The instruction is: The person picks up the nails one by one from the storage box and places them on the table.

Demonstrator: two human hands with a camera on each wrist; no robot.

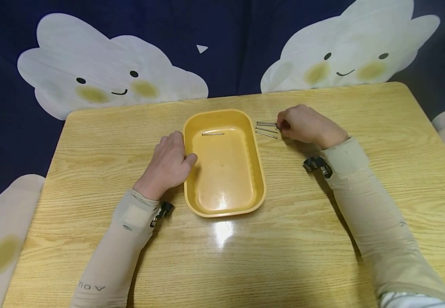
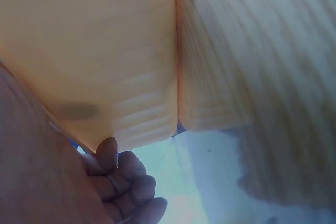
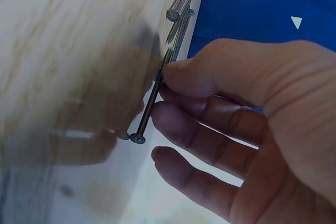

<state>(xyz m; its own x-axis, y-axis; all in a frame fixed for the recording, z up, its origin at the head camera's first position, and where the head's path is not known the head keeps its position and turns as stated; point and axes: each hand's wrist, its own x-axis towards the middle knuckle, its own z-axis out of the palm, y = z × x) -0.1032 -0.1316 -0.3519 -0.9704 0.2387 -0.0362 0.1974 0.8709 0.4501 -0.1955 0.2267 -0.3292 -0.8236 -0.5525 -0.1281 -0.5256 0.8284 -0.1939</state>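
Note:
A yellow plastic tray (image 1: 222, 179) stands on the table with one nail (image 1: 212, 134) lying in its far end. At the tray's left side, my left hand (image 1: 170, 162) holds the wall, thumb over the rim and fingers outside. In the left wrist view those curled fingers (image 2: 128, 182) show beside the tray wall (image 2: 121, 66). Right of the tray, my right hand (image 1: 303, 124) is low over the table beside several loose nails (image 1: 266, 134). The right wrist view shows its thumb and index finger pinching the shaft of a nail (image 3: 149, 106), head toward the camera.
The wooden table (image 1: 222, 265) reaches back to a dark blue cloth (image 1: 234, 47) printed with white smiling clouds. Each sleeved forearm carries a small black wrist camera, the right one (image 1: 316, 166) close above the table.

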